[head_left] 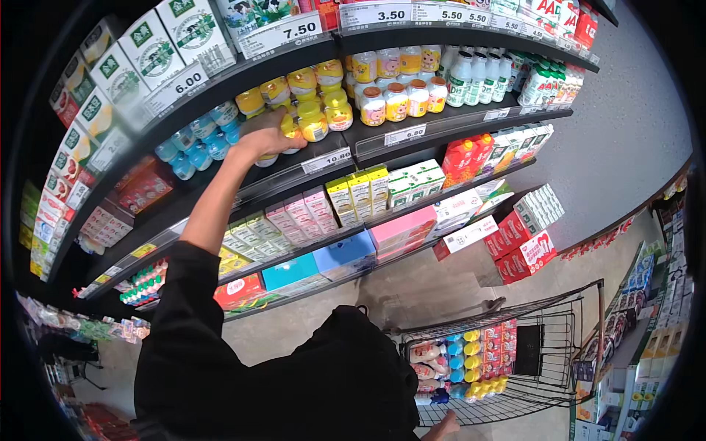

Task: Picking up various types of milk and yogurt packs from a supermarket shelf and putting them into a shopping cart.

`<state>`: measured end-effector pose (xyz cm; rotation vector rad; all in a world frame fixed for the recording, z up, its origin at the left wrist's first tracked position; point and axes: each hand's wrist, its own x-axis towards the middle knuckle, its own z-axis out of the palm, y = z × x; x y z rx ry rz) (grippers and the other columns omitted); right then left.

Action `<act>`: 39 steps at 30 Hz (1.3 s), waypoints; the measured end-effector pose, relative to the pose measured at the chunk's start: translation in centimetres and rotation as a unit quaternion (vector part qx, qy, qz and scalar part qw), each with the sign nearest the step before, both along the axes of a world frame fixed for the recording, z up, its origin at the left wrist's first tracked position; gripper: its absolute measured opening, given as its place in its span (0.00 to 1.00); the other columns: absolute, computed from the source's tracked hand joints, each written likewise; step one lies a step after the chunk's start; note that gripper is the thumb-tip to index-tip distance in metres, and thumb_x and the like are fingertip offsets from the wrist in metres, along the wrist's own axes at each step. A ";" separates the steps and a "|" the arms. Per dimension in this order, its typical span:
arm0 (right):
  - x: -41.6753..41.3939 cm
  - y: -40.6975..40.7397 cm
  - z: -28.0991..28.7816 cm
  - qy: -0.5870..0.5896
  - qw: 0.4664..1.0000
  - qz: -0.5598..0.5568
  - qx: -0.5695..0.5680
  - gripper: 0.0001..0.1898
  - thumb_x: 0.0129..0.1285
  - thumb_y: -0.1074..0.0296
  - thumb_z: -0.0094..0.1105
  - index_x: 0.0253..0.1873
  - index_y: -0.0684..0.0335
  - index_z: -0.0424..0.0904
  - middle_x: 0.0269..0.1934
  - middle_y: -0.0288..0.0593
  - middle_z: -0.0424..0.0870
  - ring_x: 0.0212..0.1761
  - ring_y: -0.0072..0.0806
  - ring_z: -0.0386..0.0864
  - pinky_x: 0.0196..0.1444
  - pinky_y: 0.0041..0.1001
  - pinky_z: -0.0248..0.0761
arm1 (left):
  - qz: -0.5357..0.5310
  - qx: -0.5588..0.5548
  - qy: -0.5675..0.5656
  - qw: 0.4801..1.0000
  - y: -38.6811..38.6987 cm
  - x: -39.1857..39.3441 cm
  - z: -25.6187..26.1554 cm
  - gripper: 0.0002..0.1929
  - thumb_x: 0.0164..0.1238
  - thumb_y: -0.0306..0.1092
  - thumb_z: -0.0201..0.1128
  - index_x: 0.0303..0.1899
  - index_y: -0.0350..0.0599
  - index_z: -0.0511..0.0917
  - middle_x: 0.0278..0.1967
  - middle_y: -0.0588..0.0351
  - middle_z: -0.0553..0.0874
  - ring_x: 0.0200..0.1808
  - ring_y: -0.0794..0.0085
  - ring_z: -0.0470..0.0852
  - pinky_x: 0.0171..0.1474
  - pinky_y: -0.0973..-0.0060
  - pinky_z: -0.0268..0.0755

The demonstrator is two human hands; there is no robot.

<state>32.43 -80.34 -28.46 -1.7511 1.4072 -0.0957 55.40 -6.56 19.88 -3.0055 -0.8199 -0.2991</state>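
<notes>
My left hand [265, 134] reaches onto the middle shelf and curls round a small yellow bottle [291, 128] at the front of its row. More yellow bottles with duck faces [337, 110] stand just right of it. Left of my wrist are several blue-capped bottles [199, 157]. My right hand [448, 423] is low in the picture, beside the near side of a wire shopping cart [543, 380]; its fingers are partly cut off from clear view. In the cart lie yellow-capped bottles [472, 361], blue-capped bottles [455, 361], red drink packs [499, 344] and pink-white bottles [427, 369].
A price rail [326, 160] edges the shelf below my hand. Orange-capped bottles [396, 102] and white milk bottles [459, 80] stand further right. Drink cartons [353, 195] fill the shelf beneath. Red boxes [524, 256] are stacked near the floor by a grey panel [618, 138].
</notes>
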 end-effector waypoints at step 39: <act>5.3 31.0 27.2 -0.275 0.819 -0.090 0.496 0.18 0.60 0.71 0.62 0.54 0.71 0.74 0.46 0.45 0.82 0.43 0.28 0.82 0.46 0.29 0.79 | -0.229 -0.758 0.393 0.467 -31.3 -5.4 -25.1 0.22 0.64 0.39 0.65 0.52 0.31 0.72 0.45 0.51 0.83 0.44 0.75 0.82 0.48 0.78 0.74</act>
